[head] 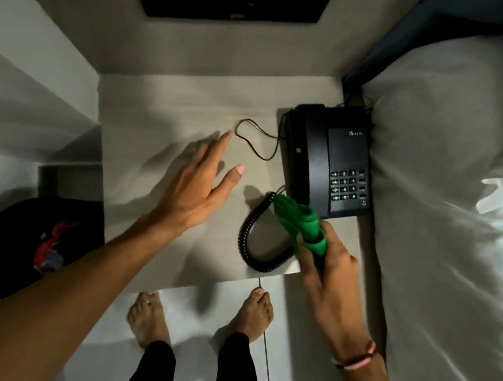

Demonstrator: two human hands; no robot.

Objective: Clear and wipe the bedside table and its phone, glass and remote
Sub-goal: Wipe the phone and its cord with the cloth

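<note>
Phone brand mark: a small pale logo with lettering is sitting on the upper right of the black phone [329, 162], right of centre in the frame; it is blurring too much to spell with confidence.
Keypad digits: the phone's keypad [346, 186] is showing 2, 3, 5, 6, 9 and 0 on its keys; the others are blurring.
Side keys: small labels right of the digits are staying unreadable.

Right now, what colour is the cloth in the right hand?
Green cloth, gripped by the right hand; head view.
</note>
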